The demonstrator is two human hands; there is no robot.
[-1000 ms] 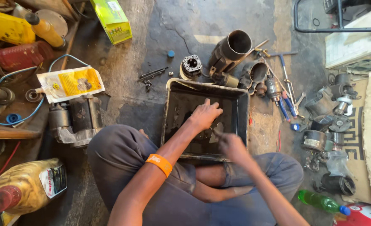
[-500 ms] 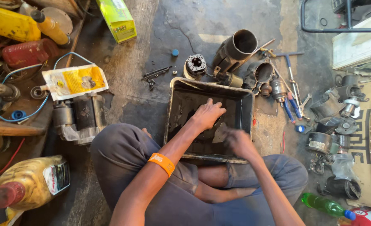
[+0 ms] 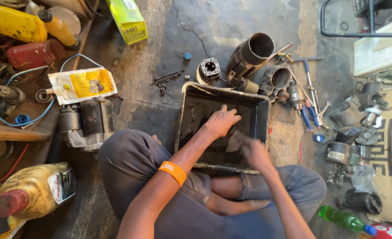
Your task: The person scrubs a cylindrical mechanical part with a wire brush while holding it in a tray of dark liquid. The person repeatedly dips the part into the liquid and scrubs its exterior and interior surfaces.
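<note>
We see a black tray (image 3: 261,116) of dull, greasy metal with a worn rim. Inside it our right hand (image 3: 254,152) presses a grey, matt piece, blurred (image 3: 235,140). Beyond the tray lie rough, grimy metal cylinders (image 3: 252,52) on a stained, cracked concrete floor (image 3: 231,22). Left of the tray rests a glossy yellow plastic pouch (image 3: 82,84). Our left wrist wears a smooth orange band (image 3: 172,171).

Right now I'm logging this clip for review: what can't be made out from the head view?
- Right hand: motion-blurred; its fingers' grip on the grey piece is unclear.
- Grey piece: rag or part, cannot tell.
- Black tray: dark floor partly hidden under left hand.
- Yellow oil jug: cut off by the left edge.
- Green bottle: partly hidden behind the knee.
</note>
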